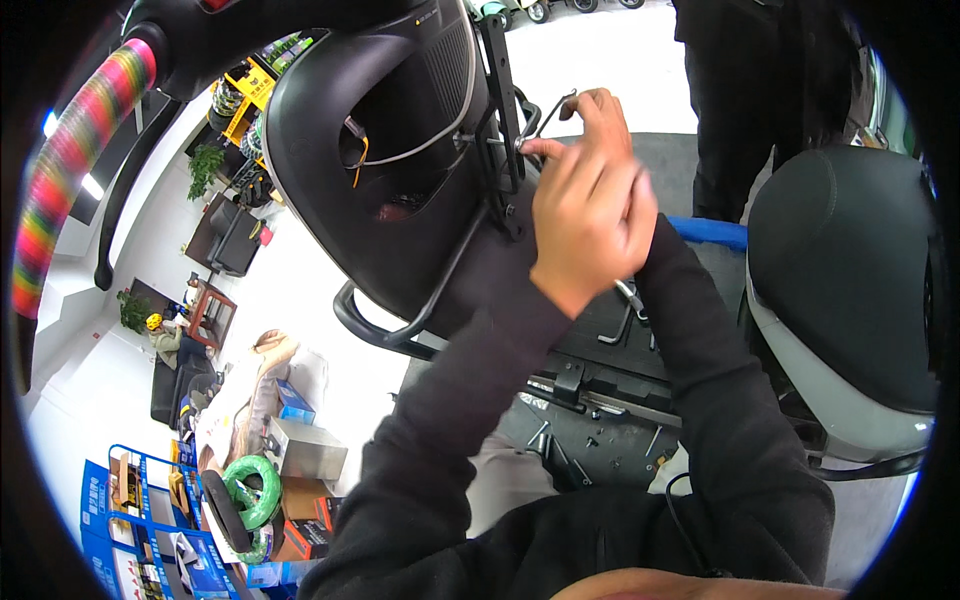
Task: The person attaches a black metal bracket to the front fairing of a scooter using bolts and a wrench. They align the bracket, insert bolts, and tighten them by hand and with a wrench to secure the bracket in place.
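Right beside the scooter's black leg shield (325,215), the right hand (606,122) pinches a thin hex key (555,114)! Left hand (586,222), blurred, fingers curled; its hold I can't tell.

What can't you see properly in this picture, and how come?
- Head view: most of the right hand, hidden behind the left hand.
- Head view: fine details of the left hand, blurred.
- Head view: the head of the standing person in black, cut off by the top edge.
- Head view: exact kinds of the scattered metal parts, too small.
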### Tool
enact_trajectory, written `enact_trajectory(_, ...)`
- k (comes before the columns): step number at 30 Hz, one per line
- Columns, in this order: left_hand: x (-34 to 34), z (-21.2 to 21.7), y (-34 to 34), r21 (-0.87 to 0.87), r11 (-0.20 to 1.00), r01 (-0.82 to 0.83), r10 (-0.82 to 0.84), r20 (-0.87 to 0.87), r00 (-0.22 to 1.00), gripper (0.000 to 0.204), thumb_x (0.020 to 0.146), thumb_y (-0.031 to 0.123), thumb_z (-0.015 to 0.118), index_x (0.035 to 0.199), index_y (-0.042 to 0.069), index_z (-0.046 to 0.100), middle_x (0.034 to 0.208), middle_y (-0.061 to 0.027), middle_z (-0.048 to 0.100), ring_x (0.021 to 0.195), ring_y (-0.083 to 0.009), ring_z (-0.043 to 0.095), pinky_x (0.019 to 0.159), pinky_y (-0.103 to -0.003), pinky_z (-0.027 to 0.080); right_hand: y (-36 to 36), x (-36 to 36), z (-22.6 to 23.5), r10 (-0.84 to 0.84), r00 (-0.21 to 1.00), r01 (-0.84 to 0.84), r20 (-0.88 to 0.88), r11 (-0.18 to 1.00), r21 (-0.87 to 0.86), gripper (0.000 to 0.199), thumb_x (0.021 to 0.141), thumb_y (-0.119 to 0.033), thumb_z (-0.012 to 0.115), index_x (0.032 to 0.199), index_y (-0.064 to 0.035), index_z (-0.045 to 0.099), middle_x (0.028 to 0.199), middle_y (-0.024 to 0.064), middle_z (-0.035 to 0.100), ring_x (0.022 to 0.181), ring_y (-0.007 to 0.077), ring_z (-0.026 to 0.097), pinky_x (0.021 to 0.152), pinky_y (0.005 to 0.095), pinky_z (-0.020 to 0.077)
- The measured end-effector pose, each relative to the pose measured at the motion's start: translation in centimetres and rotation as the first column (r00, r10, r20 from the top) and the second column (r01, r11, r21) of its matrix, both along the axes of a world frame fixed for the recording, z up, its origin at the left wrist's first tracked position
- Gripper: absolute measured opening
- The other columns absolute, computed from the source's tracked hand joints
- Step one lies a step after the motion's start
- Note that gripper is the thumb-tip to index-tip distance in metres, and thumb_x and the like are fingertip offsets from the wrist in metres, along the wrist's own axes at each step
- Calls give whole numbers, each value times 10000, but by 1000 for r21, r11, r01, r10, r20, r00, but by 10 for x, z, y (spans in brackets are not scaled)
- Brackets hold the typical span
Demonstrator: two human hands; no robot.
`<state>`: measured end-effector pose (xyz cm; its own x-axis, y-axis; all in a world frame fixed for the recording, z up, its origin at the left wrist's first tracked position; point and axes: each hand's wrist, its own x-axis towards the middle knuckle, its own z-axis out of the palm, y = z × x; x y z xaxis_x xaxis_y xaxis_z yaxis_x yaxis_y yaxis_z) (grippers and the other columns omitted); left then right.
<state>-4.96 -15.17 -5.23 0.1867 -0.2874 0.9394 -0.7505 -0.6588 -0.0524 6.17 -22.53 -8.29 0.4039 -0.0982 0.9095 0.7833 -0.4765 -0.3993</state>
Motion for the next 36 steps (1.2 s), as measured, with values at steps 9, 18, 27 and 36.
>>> enact_trajectory(9,61,-88,32,-599,772,-212,-504,-781,370,643,1031,117,679,1609,17,415,1452,-189,622,1214,-280,670,958,-409,546,1,8,10,91,996,-92,-18,988,-125,424,820,-424,926,1067,-87,857,1084,75,740,978,275,715,832,372,579)
enact_trajectory(18,95,-88,26,-778,580,-241,-661,-623,418,542,1094,96,603,1602,99,414,1406,-59,588,1130,-124,614,904,-293,498,7,10,5,441,790,-400,-426,897,186,436,886,-423,912,981,-3,846,739,72,756,643,147,708,612,300,557)
enact_trajectory(27,-4,-103,47,-852,461,-249,-646,-515,563,269,1115,99,608,1347,-19,540,966,-66,691,788,-127,662,731,-284,564,13,8,0,701,515,-552,-493,712,434,402,981,-375,849,894,12,780,693,35,711,585,99,660,565,254,523)
enact_trajectory(36,-26,5,66,-370,925,-88,1,-230,973,181,1042,50,700,1203,-31,687,882,-154,759,759,-290,774,681,-366,601,11,13,-7,651,575,-545,-496,757,362,412,1006,-350,825,808,-3,725,675,20,672,590,79,595,546,258,469)
